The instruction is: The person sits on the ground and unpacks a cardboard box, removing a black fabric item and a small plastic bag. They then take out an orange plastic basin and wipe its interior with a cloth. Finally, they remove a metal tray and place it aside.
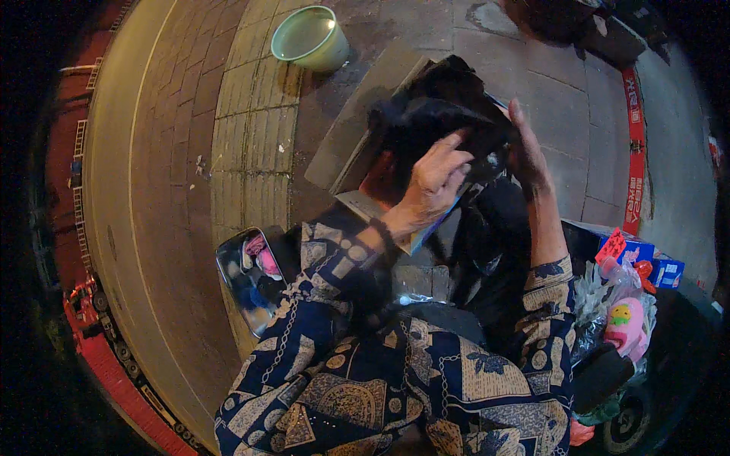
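Observation:
A dark black item (433,117), soft-looking with a shiny patch near its right side, is in front of me above a cardboard box (349,165). It is too dark to tell whether it is cloth or leather. My right hand (527,148) grips its right side, thumb pointing up. Across its near part lies my left hand (436,174), fingers bent; whether they pinch anything is blurred. Below the left hand, the box shows a reddish patch and a pale near edge.
A pale green bucket (311,43) of water stands on the pavement ahead. At left is a metal tray (251,285) with pink and blue things. Plastic bags (593,296), a pink slipper-like item (624,328) and a blue box (641,256) crowd the right. A road (122,188) runs far left.

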### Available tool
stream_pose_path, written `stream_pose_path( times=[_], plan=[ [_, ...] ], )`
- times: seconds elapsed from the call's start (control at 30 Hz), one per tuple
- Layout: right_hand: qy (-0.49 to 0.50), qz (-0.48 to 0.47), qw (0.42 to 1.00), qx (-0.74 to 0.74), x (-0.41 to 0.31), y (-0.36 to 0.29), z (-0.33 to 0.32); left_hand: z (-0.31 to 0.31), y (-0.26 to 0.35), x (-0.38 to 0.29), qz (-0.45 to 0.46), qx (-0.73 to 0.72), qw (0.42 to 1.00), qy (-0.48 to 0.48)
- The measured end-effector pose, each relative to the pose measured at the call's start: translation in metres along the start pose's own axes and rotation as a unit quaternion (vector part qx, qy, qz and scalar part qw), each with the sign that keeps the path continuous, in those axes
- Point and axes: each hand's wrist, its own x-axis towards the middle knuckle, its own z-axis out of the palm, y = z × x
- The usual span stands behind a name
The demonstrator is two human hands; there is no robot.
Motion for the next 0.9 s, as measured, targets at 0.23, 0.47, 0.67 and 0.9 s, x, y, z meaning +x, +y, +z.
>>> stream_pose_path(
  times=[0.23,0.47,0.67,0.9],
  plan=[
    [-0.119,-0.177,0.977,0.004,-0.004,-0.008,-0.006,-0.001,0.000,0.012,-0.060,-0.020,0.997,-0.054],
    [0.074,-0.001,0.992,-0.103,-0.004,0.000,0.003,0.000,0.004,0.022,-0.005,0.041,0.998,-0.047],
    [0.099,-0.029,0.963,0.248,0.000,-0.005,-0.024,-0.043,-0.011,0.037,-0.062,0.061,0.990,0.112],
    [0.183,0.008,0.944,0.275,0.008,0.003,-0.038,-0.069,-0.047,0.030,-0.398,-0.273,0.876,0.006]
  ],
)
